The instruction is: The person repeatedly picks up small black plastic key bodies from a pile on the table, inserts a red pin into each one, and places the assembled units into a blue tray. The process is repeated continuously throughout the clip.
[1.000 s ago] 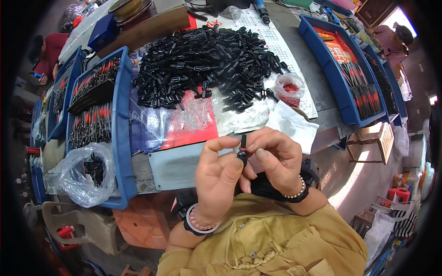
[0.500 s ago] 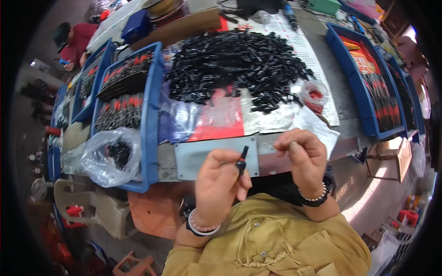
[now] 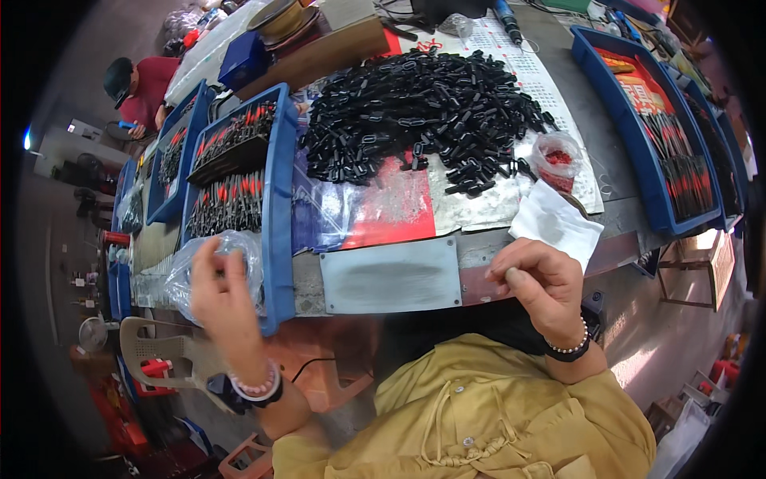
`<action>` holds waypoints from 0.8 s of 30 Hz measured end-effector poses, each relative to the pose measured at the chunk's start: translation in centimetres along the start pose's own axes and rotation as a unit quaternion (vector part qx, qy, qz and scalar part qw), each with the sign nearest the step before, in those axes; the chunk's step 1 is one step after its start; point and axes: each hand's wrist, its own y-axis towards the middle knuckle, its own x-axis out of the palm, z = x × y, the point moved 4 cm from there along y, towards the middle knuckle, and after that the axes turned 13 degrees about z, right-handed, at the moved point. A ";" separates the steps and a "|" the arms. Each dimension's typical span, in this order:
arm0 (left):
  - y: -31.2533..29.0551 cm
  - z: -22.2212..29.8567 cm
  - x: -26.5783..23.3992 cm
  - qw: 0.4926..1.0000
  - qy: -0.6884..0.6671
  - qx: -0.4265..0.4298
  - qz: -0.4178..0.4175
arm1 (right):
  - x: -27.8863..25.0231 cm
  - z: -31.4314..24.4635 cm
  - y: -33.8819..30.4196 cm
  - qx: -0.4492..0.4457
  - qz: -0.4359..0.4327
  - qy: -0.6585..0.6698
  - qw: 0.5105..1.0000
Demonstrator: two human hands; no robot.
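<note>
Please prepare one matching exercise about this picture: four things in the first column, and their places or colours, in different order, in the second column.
1. left hand
2. small bag of red pieces
3. heap of small parts
4. rectangular plate

A. pale grey, at the near edge of the table
B. at the clear plastic bag
C. black, spread across the table's middle
D. next to a white sheet

Right pairs: 1-B, 2-D, 3-C, 4-A.

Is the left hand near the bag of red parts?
No, the left hand is at the larger clear bag, well away from the bag of red parts.
</note>
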 end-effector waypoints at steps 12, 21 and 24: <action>-2.9 12.9 21.7 0.945 -0.039 0.227 -0.230 | -2.0 -0.9 -1.3 -0.062 -0.009 -0.172 0.983; -3.5 11.8 17.4 0.910 -0.282 0.025 -0.302 | -2.4 -1.3 -0.3 -0.084 -0.022 -0.206 0.975; -5.3 12.0 13.3 0.734 -0.534 -0.222 -0.356 | -1.3 -1.1 0.0 -0.079 -0.035 -0.203 0.975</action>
